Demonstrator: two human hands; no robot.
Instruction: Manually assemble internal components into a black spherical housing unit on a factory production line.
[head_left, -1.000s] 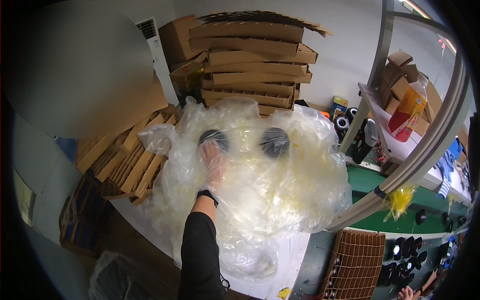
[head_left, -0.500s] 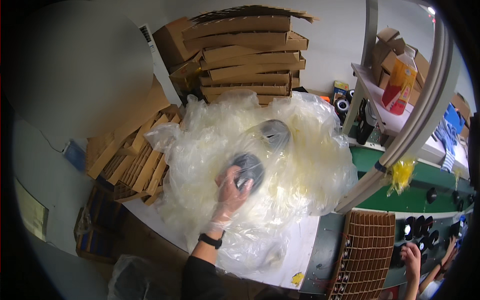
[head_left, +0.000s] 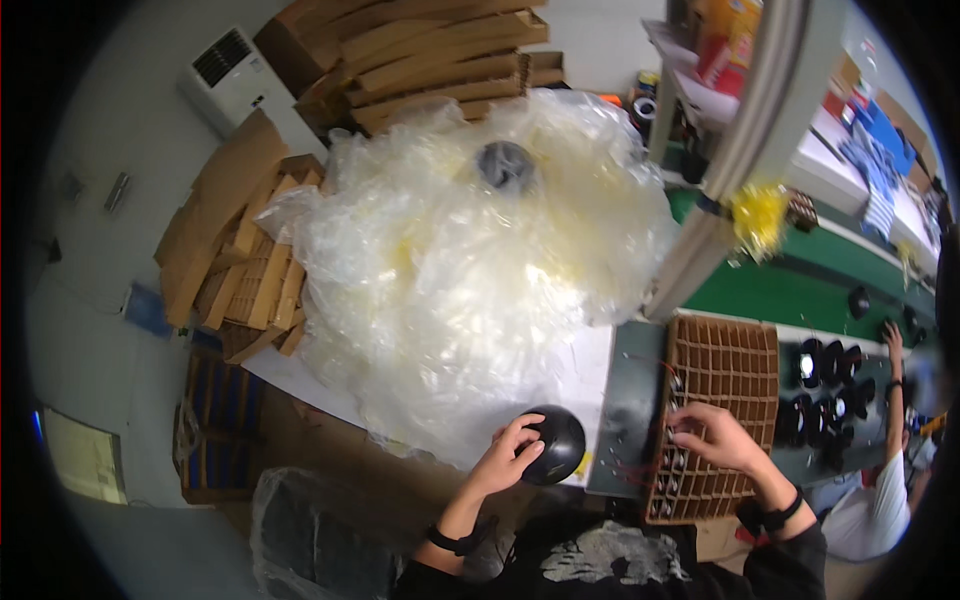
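My left hand (head_left: 507, 456) grips the rim of a glossy black dome-shaped cover (head_left: 557, 446) at the front edge of the white table, its fingers curled over the edge. My right hand (head_left: 712, 436) hovers at the left side of a brown cardboard divider tray (head_left: 727, 375), thumb and fingertips pinched together by a row of small metallic parts (head_left: 666, 462). Whatever lies between those fingertips is too small to make out. Behind, a big heap of clear plastic bags (head_left: 430, 270) covers the table, with a dark round piece (head_left: 506, 167) showing through its far part.
Several black domes (head_left: 825, 410) stand on the bench right of the tray. A co-worker's arm (head_left: 893, 420) reaches in at far right. A metal post (head_left: 735, 150) rises beside the bag heap. Cardboard dividers (head_left: 250, 275) lean at left; flattened boxes (head_left: 440, 50) are stacked behind.
My left hand has come out of the plastic bag, bringing a black dome toward me. The right hand has moved left to the tray's edge. The view has turned downward.
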